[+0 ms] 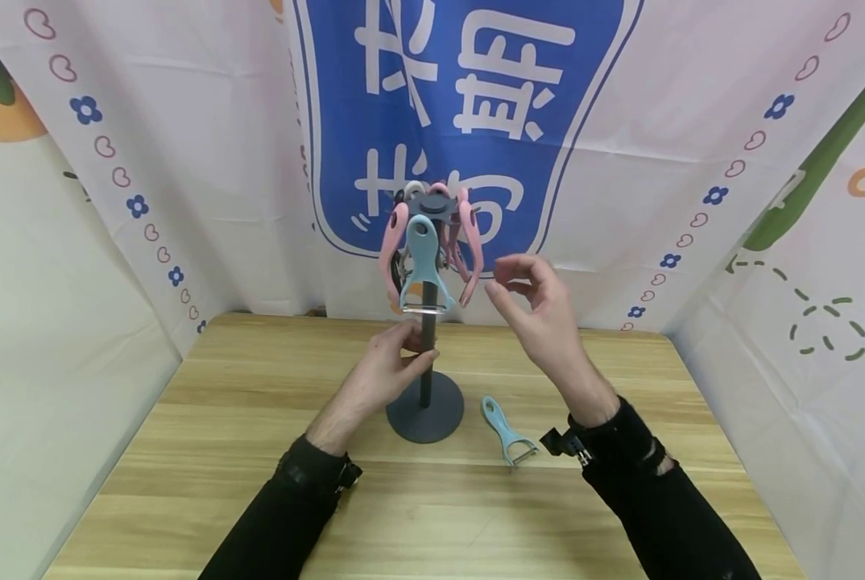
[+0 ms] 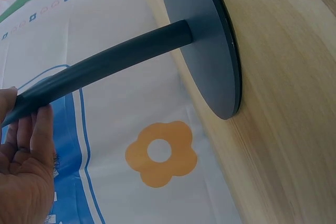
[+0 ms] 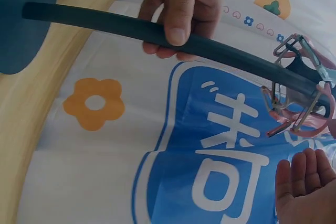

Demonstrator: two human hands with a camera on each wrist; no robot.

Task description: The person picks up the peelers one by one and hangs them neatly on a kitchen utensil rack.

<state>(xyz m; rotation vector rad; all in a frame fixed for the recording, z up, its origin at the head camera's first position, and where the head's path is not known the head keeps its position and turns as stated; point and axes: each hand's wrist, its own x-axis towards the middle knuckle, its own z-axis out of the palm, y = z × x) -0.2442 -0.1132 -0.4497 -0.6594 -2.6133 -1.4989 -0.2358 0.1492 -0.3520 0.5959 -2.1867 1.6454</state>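
A dark grey stand with a round base (image 1: 425,423) and a thin pole (image 1: 428,326) carries peelers around its top. My left hand (image 1: 383,364) holds the pole below them, thumb on one side and fingers on the other, as the left wrist view also shows at the pole (image 2: 105,66). A light blue peeler (image 1: 423,246) hangs at the front, between pink peelers (image 1: 470,242) on the right and left. My right hand (image 1: 546,318) is raised just right of the rack, thumb and fingers spread apart with nothing between them. Pink peelers (image 3: 315,129) hang close above its fingers in the right wrist view.
Another light blue peeler (image 1: 500,420) lies on the wooden table (image 1: 244,483), right of the base and below my right hand. A white cloth with a blue printed panel (image 1: 432,105) hangs behind the table. White cloths stand at both sides.
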